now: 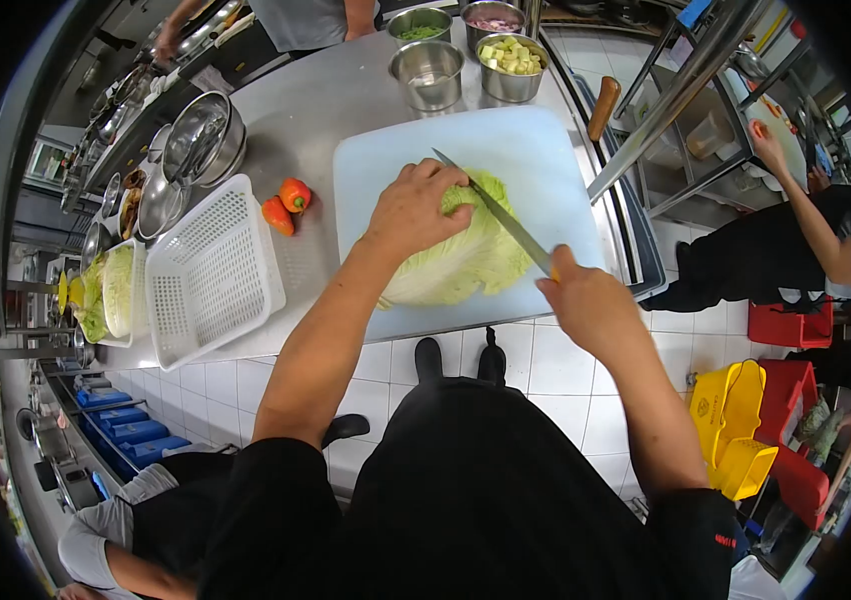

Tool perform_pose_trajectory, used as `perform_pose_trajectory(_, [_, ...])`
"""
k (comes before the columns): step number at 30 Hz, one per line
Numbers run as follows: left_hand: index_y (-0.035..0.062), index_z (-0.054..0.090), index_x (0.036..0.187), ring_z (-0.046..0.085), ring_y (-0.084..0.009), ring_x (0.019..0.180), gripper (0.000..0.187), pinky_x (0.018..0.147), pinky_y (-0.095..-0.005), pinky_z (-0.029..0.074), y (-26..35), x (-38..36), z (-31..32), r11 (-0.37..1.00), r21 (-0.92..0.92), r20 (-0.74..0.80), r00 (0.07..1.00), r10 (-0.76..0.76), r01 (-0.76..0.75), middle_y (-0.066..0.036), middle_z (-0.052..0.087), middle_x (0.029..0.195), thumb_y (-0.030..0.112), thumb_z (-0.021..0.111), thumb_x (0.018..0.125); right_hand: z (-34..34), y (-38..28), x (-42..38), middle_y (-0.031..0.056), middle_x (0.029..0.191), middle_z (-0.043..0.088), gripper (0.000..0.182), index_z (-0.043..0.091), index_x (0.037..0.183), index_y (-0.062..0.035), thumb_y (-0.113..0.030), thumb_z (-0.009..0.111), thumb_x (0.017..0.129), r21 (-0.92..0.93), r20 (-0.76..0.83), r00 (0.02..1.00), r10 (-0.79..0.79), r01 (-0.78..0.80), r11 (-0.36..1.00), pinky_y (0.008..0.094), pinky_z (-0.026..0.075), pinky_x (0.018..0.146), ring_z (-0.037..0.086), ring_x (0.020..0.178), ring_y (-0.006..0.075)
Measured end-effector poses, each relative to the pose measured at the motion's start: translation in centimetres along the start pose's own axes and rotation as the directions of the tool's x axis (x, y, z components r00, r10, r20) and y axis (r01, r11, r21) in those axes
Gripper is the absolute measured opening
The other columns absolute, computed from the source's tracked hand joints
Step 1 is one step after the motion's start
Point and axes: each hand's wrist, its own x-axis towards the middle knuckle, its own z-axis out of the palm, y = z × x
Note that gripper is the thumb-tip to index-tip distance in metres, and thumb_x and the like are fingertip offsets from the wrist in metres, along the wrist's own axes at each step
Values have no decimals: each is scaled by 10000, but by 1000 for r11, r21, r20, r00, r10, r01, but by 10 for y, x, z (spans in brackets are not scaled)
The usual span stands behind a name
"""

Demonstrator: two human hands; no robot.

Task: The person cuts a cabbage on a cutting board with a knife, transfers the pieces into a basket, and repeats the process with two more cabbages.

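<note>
Pale green cabbage leaves (466, 262) lie on a white cutting board (376, 165). My left hand (418, 208) rests on their upper left part, fingers curled and pressing the leaves. The handle of a long knife (511, 222) is wrapped in my right hand (591, 300), at the right of the leaves. Its blade slants up and left across the leaves, with the tip just beyond my left fingertips. Most of the knife's handle is hidden by my right hand.
Left of the board are two orange-red peppers (286, 205), a white basket (216, 265) and metal bowls (204, 140). Metal containers (428, 78), one with pale cubes, stand behind it. A wooden handle (603, 108) lies at the right edge. Co-workers stand around; a yellow bucket (731, 425) is on the floor.
</note>
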Motion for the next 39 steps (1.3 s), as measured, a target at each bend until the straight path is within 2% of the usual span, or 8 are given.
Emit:
perform_pose_trajectory(5, [174,640,1189,579,-305,1186,406,991,-429,504,-6,-4,-6,1000,15,9,1000,3,-3,-76,617,1212,364,712,837,49,-8,35,253,762,678,302,454,1096,-28,-287,576,1000,52,-97,994,-55,60,997,562,543,678,694,773,449])
perform_pose_trajectory(8, [154,607,1221,575,-325,1207,450,996,-430,496,-5,-9,-15,974,-223,-65,997,29,-42,-102,604,1253,337,746,834,44,9,33,251,752,676,286,455,1092,-27,-270,574,1002,40,-133,988,-79,85,996,561,530,659,678,739,463])
perform_pose_trajectory(11, [146,596,1244,572,-332,1216,482,976,-437,514,-18,-31,-22,967,-198,-253,962,107,-159,-122,587,1278,362,750,841,24,1,24,233,722,672,281,456,1089,-28,-259,587,999,18,-217,973,-82,88,996,551,516,621,667,679,456])
perform_pose_trajectory(14, [148,618,1197,588,-325,1173,429,946,-432,529,-19,-40,-21,976,-176,-181,979,97,-130,-121,576,1271,341,744,836,-5,-29,-2,216,703,670,276,453,1080,-28,-258,585,1002,-11,-236,969,-76,75,997,537,516,605,668,667,447])
perform_pose_trajectory(26, [156,664,1082,596,-287,1089,297,917,-416,529,-23,-28,-11,987,-74,-127,983,130,-140,-65,607,1143,283,716,819,-10,-52,-31,245,793,696,304,443,1118,-24,-283,560,1010,-85,22,999,47,-45,995,560,535,717,693,782,455])
perform_pose_trajectory(32, [159,624,1219,552,-335,1225,498,1014,-429,487,-24,-37,-23,974,-182,-97,988,118,-134,-107,591,1266,386,781,804,60,-28,31,286,913,692,327,442,1148,-27,-301,559,1014,79,-21,999,-25,27,996,565,525,752,686,902,456])
perform_pose_trajectory(35, [134,550,1320,515,-374,1281,672,1048,-446,462,-37,-66,-28,979,-123,-240,962,130,-163,-165,545,1336,433,816,780,59,-5,40,274,859,693,323,446,1145,-31,-305,560,1017,204,-15,1000,-28,30,978,565,522,732,687,854,459])
perform_pose_trajectory(39, [106,540,1313,510,-387,1258,688,1030,-454,476,-37,-75,-5,988,-114,-242,967,78,-108,-208,500,1357,413,823,766,27,-28,15,243,764,685,306,452,1124,-35,-297,567,1015,26,-196,978,-66,72,997,547,525,665,679,734,457])
